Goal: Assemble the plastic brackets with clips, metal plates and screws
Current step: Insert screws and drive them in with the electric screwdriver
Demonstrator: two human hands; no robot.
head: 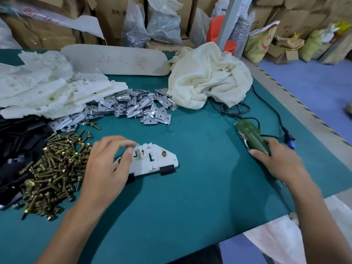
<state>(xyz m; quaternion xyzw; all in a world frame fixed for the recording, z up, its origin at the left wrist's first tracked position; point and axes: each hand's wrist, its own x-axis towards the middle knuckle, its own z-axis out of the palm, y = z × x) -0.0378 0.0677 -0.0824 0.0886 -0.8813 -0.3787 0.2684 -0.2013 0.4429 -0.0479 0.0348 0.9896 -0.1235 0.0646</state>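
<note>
A white plastic bracket [152, 161] lies flat on the green table [190, 197], with a brass screw [163, 153] standing in its right end and black clips [167, 169] on its near edge. My left hand [108, 164] rests on the bracket's left end, thumb and fingers pinching its upper edge. My right hand [276, 159] is closed around the lower end of a green electric screwdriver [251, 137] lying on the table to the right.
A heap of brass screws [55, 172] lies left of the bracket. Metal plates [129, 105] and a pile of white brackets [47, 92] sit behind. Black clips [17, 141] fill the far left. A cream cloth [209, 77] and a black cable [270, 109] are at the back right.
</note>
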